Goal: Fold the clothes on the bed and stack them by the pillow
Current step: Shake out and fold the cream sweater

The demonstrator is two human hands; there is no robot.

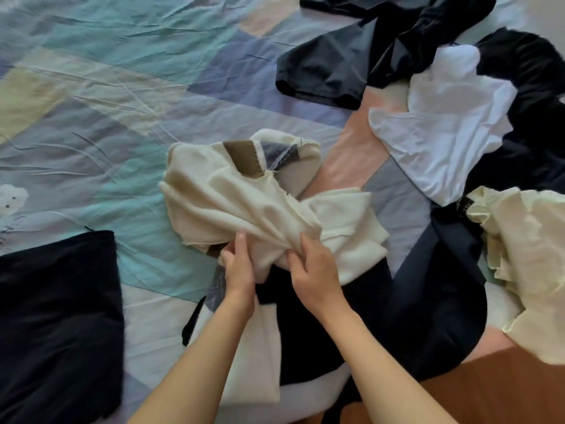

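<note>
A cream garment with brown and grey patches (232, 191) lies bunched in the middle of the bed. My left hand (240, 266) pinches its lower edge from the left, fingers closed on the cloth. My right hand (315, 270) grips the same bunched edge just to the right, thumb and fingers in the folds. Under my wrists lies a black and white garment (321, 325). A folded dark item (58, 313) sits flat at the lower left.
Loose clothes crowd the right side: a black garment (336, 65) at the top, a white shirt (440, 130), a pale yellow top (532, 258) and a dark navy piece (437, 301). The patchwork bedsheet (107, 102) stretches left. A wooden floor (489, 393) shows lower right.
</note>
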